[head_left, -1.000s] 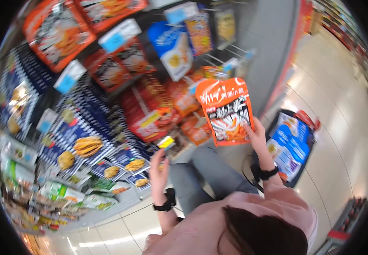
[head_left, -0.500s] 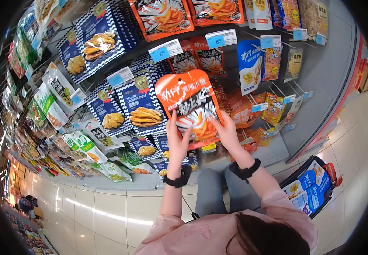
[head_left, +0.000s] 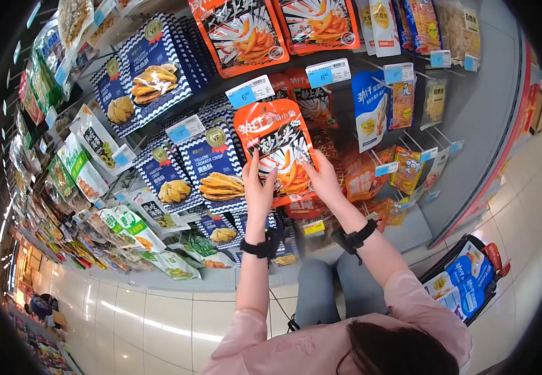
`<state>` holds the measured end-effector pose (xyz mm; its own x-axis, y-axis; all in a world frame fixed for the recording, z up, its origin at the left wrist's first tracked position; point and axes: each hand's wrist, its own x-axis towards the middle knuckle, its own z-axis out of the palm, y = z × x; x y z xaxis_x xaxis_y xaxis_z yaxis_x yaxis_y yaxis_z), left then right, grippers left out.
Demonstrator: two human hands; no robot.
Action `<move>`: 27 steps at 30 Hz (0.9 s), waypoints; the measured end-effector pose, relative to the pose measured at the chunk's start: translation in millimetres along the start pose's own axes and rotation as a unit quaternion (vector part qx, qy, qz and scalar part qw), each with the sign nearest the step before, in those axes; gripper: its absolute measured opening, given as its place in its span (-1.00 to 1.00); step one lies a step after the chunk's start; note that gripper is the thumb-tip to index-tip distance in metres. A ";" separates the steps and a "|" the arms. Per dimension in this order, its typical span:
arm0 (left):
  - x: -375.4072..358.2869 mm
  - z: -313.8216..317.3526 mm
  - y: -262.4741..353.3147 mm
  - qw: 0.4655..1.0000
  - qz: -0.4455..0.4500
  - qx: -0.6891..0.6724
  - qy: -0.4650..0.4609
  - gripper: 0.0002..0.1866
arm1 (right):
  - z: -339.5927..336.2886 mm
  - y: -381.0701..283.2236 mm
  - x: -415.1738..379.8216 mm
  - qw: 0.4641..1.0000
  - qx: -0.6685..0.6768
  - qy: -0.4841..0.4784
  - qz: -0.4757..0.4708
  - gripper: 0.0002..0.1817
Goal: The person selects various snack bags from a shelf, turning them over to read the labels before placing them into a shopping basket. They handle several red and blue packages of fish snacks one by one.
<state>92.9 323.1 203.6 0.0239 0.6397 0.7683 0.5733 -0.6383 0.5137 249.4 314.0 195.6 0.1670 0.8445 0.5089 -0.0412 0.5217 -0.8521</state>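
Note:
An orange snack packet point(head_left: 278, 134) with white lettering and a picture of small fish is held upright in front of the shelf hooks. My left hand point(head_left: 259, 192) grips its lower left side, fingers on the front. On the opposite edge, my right hand point(head_left: 325, 181) pinches the packet near its lower right side. Just behind it hang similar orange packets point(head_left: 311, 100), partly hidden. Blue yellow croaker crisp bags point(head_left: 211, 165) hang close to my left hand.
Larger orange packets point(head_left: 318, 28) hang above, over a price tag point(head_left: 328, 72). A blue-and-white packet point(head_left: 370, 112) and yellow snack bags point(head_left: 405, 169) hang to the right. A basket point(head_left: 491, 253) holding blue packets stands on the tiled floor at lower right.
Both hands have moved slightly up and forward with the orange packet, bringing it nearer the hanging packets and price tag. The view has shifted a little.

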 end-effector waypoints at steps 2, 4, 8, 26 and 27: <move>17.3 16.4 -13.8 0.999 -0.046 0.003 -0.011 -0.40 | -10.9 13.1 2.6 1.000 -0.026 -0.002 0.014 -0.69; 34.5 28.7 -25.1 0.992 -0.125 0.006 -0.029 -0.35 | -41.4 43.3 -2.1 0.997 0.066 0.022 0.025 -0.56; 37.2 52.9 -62.3 0.969 -0.083 0.216 -0.092 -0.50 | -136.5 41.9 -50.3 0.987 0.050 0.097 0.122 -0.48; -176.5 -1.5 -41.2 0.959 -0.202 0.007 -0.201 -0.74 | -430.4 91.0 -526.6 0.493 -0.542 0.034 0.680 -0.66; -187.2 -3.7 -39.8 0.945 -0.224 -0.027 -0.236 -0.74 | -423.3 85.1 -519.3 0.485 -0.554 0.033 0.676 -0.66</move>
<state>62.6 227.2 40.7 0.1583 0.9627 0.2196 0.5703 -0.2707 0.7756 576.1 -131.5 -192.8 0.7576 0.2982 -0.5806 0.3907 -0.9197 0.0374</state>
